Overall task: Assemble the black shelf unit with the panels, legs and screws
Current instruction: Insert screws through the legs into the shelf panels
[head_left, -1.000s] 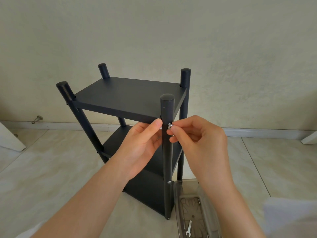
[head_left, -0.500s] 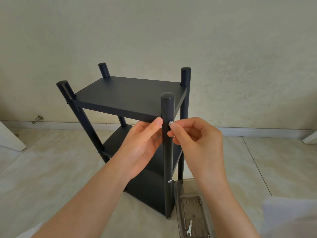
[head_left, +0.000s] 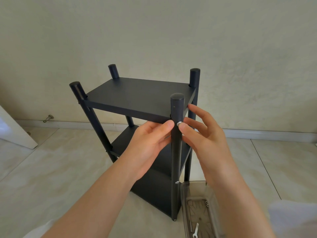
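Observation:
The black shelf unit [head_left: 137,97] stands upright on the floor with three panels between four round legs. My left hand [head_left: 149,143] grips the near right leg [head_left: 176,160] just under the top panel, thumb against the leg's left side. A silver screw [head_left: 179,124] sits in that leg at the top panel's level. My right hand [head_left: 204,136] has its thumb tip touching the screw head, and its other fingers are spread out straight beside the leg. Another screw head [head_left: 176,182] shows lower on the same leg.
A clear plastic tray [head_left: 187,191] lies on the tiled floor by the near leg, holding a small wrench [head_left: 195,231] and loose screws [head_left: 206,204]. The wall is close behind the unit. A white door edge [head_left: 15,133] and a doorstop [head_left: 48,118] are at the left.
My right hand pinched the screw with curled fingers before; now its fingers have spread open and only the thumb stays on the screw head. The left hand keeps its hold on the leg.

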Motion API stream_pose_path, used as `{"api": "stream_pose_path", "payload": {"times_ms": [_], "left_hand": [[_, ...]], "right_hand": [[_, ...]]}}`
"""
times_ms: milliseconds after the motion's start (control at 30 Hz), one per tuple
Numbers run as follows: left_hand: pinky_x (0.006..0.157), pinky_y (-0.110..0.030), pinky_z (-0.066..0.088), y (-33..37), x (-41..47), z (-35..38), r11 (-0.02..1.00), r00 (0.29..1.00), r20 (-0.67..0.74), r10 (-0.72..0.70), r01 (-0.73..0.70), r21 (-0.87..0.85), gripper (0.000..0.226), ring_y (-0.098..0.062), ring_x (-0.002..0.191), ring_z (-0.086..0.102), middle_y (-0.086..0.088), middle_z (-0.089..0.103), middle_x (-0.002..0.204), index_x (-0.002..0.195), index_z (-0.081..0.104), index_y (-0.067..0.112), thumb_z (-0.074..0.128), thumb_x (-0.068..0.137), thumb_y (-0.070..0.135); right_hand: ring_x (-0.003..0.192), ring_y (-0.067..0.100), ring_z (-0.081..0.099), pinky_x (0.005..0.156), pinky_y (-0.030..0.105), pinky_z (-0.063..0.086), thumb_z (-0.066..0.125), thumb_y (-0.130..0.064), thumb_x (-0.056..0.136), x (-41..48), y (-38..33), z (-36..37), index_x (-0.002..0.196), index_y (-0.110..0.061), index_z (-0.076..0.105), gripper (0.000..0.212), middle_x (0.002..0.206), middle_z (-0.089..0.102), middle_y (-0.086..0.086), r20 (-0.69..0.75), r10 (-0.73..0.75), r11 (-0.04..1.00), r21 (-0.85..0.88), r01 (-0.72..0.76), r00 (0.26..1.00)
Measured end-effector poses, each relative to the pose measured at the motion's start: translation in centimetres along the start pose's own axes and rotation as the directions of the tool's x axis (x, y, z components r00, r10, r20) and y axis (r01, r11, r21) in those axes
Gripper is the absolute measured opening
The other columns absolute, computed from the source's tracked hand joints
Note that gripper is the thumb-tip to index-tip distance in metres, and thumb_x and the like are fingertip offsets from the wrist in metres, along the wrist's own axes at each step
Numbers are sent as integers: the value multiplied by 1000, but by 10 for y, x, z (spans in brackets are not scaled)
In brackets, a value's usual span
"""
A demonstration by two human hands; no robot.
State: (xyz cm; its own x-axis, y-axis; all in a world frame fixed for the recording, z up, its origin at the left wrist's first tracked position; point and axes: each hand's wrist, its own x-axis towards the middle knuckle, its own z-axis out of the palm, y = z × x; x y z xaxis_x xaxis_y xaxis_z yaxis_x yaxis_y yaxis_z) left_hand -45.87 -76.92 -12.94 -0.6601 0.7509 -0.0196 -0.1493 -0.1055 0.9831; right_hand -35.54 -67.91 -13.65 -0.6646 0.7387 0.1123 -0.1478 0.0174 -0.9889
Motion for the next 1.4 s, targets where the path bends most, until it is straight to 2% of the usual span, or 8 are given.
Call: {"api": "stream_pose_path", "payload": {"times_ms": [100,167,233,333,667,1000,1233,1400], "left_hand": [[87,-21,57,-3,-4,-9,834,982,-73,176,-110,541,20,0,88,71,18,75,88,97,69,27,61,90,45],[78,-21,58,-7,-9,-18,418,878,24,478,-251,873,36,-4,79,69,17,73,86,95,73,26,54,89,56],[69,-21,57,-9,-12,-23,193,705,151,692,-383,903,36,-8,73,66,9,70,82,91,73,19,59,93,52],[78,-11,45,-4,-8,-22,205,602,148,785,-478,854,35,-7,89,55,8,60,94,99,68,16,65,86,48],[110,-51,40,4,12,-16,228,727,269,632,-506,832,57,-5,129,41,7,61,125,116,68,18,58,82,63],[103,-50,46,6,16,-17,326,750,226,621,-509,797,44,-4,114,54,13,63,120,115,71,24,63,83,54],[124,-28,5,4,12,-13,219,757,261,599,-468,856,52,-1,136,43,18,58,137,129,65,30,48,90,59],[124,-30,7,4,11,-13,201,750,277,601,-477,856,50,-2,139,41,17,59,139,130,66,30,48,91,57]], "right_hand": [[109,7,65,101,38,51,73,-27,85,1,1,0,128,-46,54,51,112,70,-7,9,-3,1000,30,3,1000],[105,8,67,103,42,49,74,-25,84,1,1,0,130,-44,52,54,101,73,-5,-7,9,998,58,-9,1000],[104,12,68,105,45,47,76,-25,82,1,1,0,131,-41,51,57,98,74,-3,-12,34,996,80,-32,999],[102,14,69,103,44,49,77,-24,80,2,1,-1,129,-34,53,56,98,74,-1,-14,81,988,134,-78,997],[85,9,72,85,25,47,72,-16,67,7,-3,-10,116,-13,63,50,88,75,-1,189,219,869,408,-280,957],[99,10,71,85,24,48,62,-18,87,9,0,-11,119,-10,65,32,108,74,2,235,238,827,460,-324,942],[101,11,70,89,26,50,62,-23,74,4,-7,-15,111,-17,72,39,110,74,3,263,194,849,438,-296,945],[110,18,68,98,36,50,60,-25,82,14,-1,-31,123,-14,66,42,115,73,4,260,216,897,327,-296,941]]}}
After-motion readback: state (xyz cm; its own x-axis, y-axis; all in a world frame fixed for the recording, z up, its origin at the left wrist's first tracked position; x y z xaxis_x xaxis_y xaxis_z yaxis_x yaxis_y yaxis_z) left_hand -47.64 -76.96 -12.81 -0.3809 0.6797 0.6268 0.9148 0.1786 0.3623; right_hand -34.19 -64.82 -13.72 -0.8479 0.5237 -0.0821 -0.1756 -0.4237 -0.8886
